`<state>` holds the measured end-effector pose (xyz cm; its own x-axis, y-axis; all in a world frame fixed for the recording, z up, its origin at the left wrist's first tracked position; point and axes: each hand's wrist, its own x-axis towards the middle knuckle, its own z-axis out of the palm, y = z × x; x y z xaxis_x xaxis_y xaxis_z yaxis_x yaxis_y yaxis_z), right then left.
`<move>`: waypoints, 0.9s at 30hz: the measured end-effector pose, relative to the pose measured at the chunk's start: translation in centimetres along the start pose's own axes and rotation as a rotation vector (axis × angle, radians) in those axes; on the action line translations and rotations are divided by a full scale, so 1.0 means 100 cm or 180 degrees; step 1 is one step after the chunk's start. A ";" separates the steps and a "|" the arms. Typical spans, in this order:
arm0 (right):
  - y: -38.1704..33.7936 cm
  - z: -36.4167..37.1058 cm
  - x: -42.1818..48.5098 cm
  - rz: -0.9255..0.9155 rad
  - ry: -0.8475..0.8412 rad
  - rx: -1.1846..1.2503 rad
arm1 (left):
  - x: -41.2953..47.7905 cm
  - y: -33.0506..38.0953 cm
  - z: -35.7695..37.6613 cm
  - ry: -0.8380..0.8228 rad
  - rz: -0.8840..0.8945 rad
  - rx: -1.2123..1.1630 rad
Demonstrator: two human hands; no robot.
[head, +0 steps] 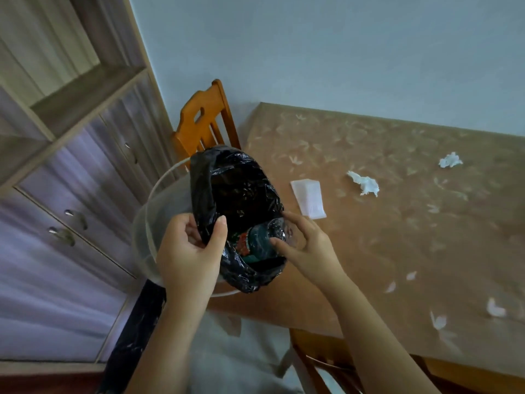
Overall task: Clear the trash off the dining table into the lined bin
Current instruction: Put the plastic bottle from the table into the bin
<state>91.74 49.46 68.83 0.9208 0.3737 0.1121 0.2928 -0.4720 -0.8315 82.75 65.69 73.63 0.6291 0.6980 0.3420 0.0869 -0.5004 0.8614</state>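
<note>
Crinkly thin plastic bottle (262,240), light and crushable, gripped at its base by right hand (301,243) inside black liner (235,189), left hand (190,251) pinching the liner's rim.

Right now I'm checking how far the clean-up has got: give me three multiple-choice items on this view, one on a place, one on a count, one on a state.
1. Where is the plastic bottle?
A. flat on the table
B. going into the black bag
C. on the chair

2. How many crumpled tissues lie on the table?
A. two
B. none
C. five

3. What is the left hand doing?
A. hanging free
B. pressing on the table
C. pinching the bag's rim

Answers:
B, the right hand has the plastic bottle inside the mouth of the black bag.
A, one crumpled tissue and another lie on the table.
C, the left hand has its thumb and fingers closed on the rim.
</note>
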 end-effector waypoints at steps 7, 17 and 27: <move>-0.050 0.078 0.011 0.0143 0.0536 -0.0364 | 0.067 -0.069 -0.077 -0.0066 -0.0248 -0.0316; -0.094 0.167 0.033 0.0463 0.0944 -0.1250 | 0.151 -0.140 -0.132 -0.0405 -0.0280 -0.0405; -0.061 0.130 0.105 0.0935 0.1628 -0.1293 | 0.222 -0.118 -0.050 -0.0901 0.0077 -0.0590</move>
<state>96.29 66.60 67.99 0.9526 -0.1888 0.2384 -0.0047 -0.7929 -0.6093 91.90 89.64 72.97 0.8211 0.5041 0.2678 -0.0562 -0.3954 0.9168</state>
